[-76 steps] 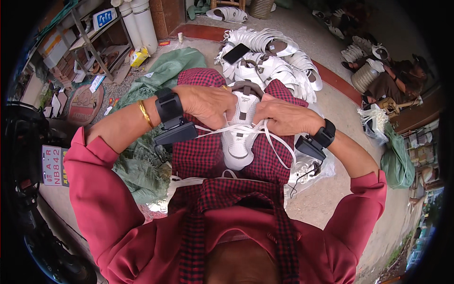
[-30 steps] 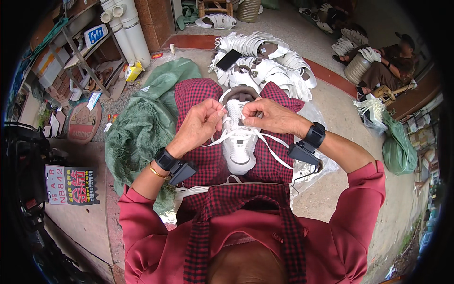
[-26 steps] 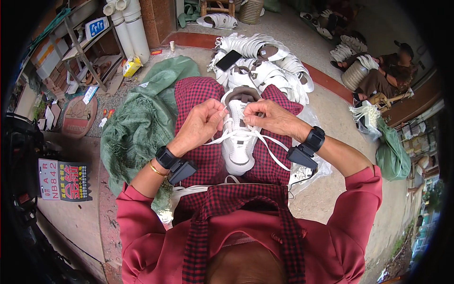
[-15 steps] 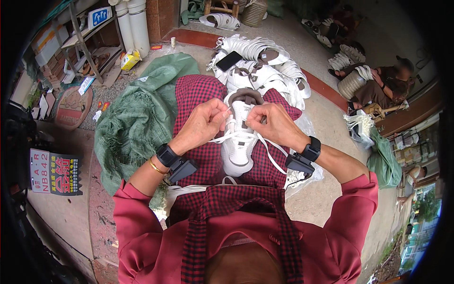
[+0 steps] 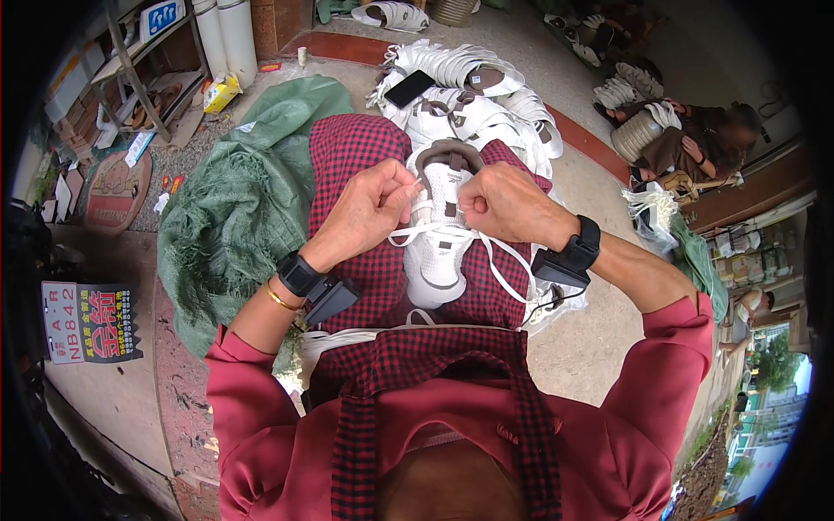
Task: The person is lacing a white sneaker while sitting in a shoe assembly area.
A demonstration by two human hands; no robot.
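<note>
A white shoe upper [image 5: 434,268] with dark brown lining lies lengthwise on my lap, toe toward me. White shoelace [image 5: 426,231] crosses its front, and a loose loop hangs to the right over the checked apron [image 5: 347,300]. My left hand [image 5: 377,205] is closed at the left eyelet edge, thumb and finger pinching the lace. On the opposite edge my right hand [image 5: 511,205] is closed with curled fingers against the upper; whatever lies in its fingertips is hidden.
Beyond my knees lies a pile of white shoe uppers [image 5: 486,117] with a black phone [image 5: 409,89] on it. A green woven sack [image 5: 234,208] is bunched at left. Another person [image 5: 708,148] sits at far right. More white laces [image 5: 651,213] lie near a green bag [image 5: 699,269].
My right hand has turned from a thumb-and-finger pinch into a more curled fist at the shoe's edge. My left hand stays by the left eyelets. The whole view has shifted slightly.
</note>
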